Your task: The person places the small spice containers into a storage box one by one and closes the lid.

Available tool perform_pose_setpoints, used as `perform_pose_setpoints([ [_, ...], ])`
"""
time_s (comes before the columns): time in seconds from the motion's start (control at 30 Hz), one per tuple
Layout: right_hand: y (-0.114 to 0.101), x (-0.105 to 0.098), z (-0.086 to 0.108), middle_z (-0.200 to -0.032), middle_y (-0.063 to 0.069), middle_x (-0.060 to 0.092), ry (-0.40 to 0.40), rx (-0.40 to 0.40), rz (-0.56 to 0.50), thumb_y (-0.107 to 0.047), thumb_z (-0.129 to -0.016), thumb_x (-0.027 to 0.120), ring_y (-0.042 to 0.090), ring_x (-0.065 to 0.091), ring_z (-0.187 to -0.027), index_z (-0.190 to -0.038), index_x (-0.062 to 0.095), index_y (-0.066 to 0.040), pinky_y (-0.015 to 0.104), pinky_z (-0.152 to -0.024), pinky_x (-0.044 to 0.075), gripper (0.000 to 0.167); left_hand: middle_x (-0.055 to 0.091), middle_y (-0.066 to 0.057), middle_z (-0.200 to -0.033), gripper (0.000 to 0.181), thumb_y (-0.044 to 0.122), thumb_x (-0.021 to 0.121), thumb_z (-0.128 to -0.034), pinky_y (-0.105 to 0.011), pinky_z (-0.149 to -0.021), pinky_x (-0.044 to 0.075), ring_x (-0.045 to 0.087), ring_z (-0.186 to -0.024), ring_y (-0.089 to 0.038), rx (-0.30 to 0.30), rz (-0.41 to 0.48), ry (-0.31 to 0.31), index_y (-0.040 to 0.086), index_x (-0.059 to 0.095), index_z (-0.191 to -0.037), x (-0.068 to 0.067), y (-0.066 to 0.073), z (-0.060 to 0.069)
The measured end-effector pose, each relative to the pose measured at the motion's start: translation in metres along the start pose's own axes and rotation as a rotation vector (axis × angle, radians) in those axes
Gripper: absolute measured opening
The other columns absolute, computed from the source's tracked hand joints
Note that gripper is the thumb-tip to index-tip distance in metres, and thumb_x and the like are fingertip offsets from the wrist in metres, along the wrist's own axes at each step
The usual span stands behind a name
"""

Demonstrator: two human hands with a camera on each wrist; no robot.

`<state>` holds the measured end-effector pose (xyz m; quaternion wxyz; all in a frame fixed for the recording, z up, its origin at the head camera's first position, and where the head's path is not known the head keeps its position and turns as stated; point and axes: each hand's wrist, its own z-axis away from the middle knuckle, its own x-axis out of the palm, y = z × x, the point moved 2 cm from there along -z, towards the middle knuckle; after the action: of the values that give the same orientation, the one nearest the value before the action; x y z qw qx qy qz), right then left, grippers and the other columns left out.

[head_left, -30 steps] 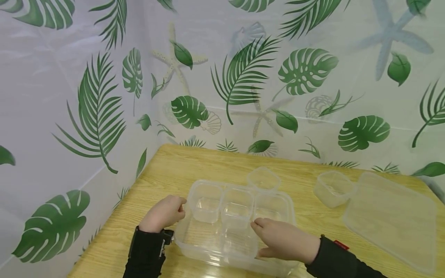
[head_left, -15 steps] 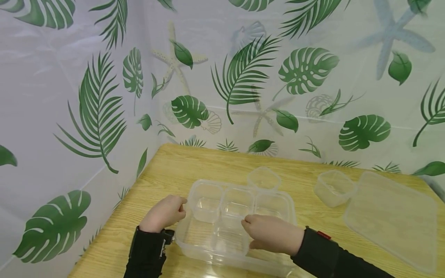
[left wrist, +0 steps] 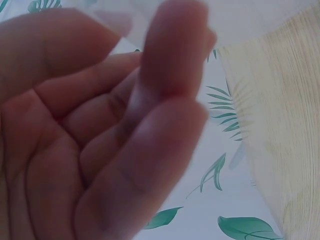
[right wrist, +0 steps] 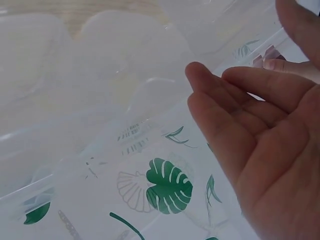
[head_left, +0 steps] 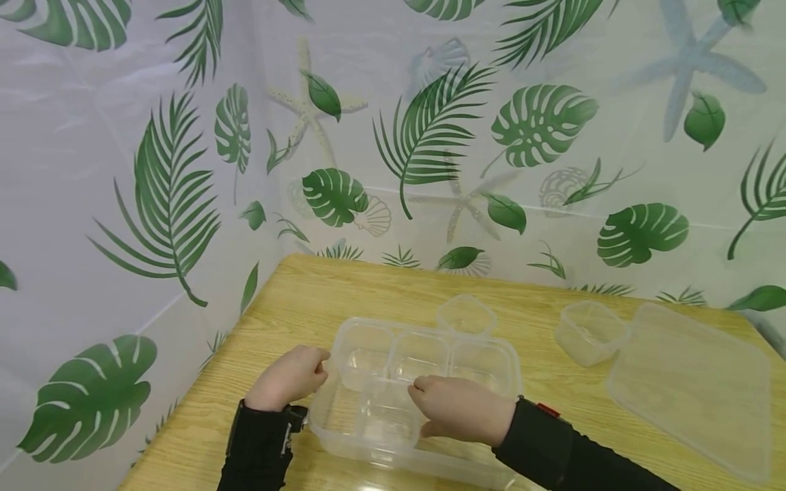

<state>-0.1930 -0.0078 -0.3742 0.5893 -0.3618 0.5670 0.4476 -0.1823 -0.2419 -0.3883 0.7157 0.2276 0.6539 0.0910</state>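
Note:
A large clear plastic food box (head_left: pixel 334 436) lies on the table, lidless, with several small clear containers inside. My left hand (head_left: pixel 291 378) grips its left rim; in the left wrist view the curled fingers (left wrist: pixel 172 55) meet the translucent edge. My right hand (head_left: pixel 463 409) is over the box's front half. Its fingertips touch the right side of a small clear container (head_left: pixel 387 416) in the front row. In the right wrist view the right fingers (right wrist: pixel 220 117) look relaxed, with the thumb apart. Behind sit a back-left small container (head_left: pixel 365 351) and a back-middle one (head_left: pixel 420 354).
Another small clear container (head_left: pixel 467 317) stands just behind the box. To the right are one more small container (head_left: pixel 589 334) and a flat translucent lid (head_left: pixel 700 389). The wooden table (head_left: pixel 344 283) meets a leaf-patterned wall covering (head_left: pixel 393 136) at the back and left.
My right hand has moved left across the box, and the front small container has slid left with it. My left hand has stayed at the rim.

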Motion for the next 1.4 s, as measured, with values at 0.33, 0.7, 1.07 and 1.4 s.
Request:
perform_pose_setpoints([
  [0.33,-0.006,0.0,-0.011,-0.099,0.01,0.057,0.007,-0.018,0.043,-0.036,-0.076,0.065,0.016,0.057,-0.089,-0.111,0.056,0.003,0.022,-0.073,0.045,0.053,0.025,0.002,-0.052,0.012,0.0,0.049,-0.0854,-0.025,-0.047,0.023,0.024,-0.046,-0.011,-0.002,0.02,0.0,0.005,0.055,-0.076,0.0,0.0,0.0],
  [0.7,-0.01,0.003,-0.022,-0.106,0.012,0.056,-0.002,-0.015,0.065,-0.035,-0.077,0.065,0.018,0.056,-0.096,-0.116,0.054,0.003,0.023,-0.077,0.044,0.055,0.025,0.003,-0.054,0.015,-0.001,0.048,-0.0851,-0.025,-0.049,0.024,0.027,-0.049,-0.011,0.025,-0.007,0.026,0.005,0.054,-0.073,0.001,0.003,0.0],
  [1.07,-0.012,0.008,-0.028,-0.112,0.013,0.054,0.009,-0.014,0.088,-0.034,-0.078,0.065,0.02,0.053,-0.102,-0.117,0.053,0.003,0.022,-0.08,0.043,0.055,0.042,0.0,-0.056,0.016,0.001,0.049,-0.0855,-0.028,-0.052,0.033,0.039,-0.053,-0.014,0.013,-0.007,0.036,0.006,0.057,-0.073,-0.001,0.004,0.0],
  [1.4,-0.015,0.007,-0.032,-0.114,0.014,0.053,-0.006,-0.006,0.089,-0.035,-0.078,0.064,0.02,0.054,-0.102,-0.119,0.051,0.003,0.023,-0.078,0.044,0.057,0.043,-0.001,-0.057,0.015,0.0,0.049,-0.0846,-0.029,-0.052,0.033,0.038,-0.053,-0.014,0.026,-0.024,0.043,0.005,0.058,-0.074,-0.001,0.005,0.001],
])
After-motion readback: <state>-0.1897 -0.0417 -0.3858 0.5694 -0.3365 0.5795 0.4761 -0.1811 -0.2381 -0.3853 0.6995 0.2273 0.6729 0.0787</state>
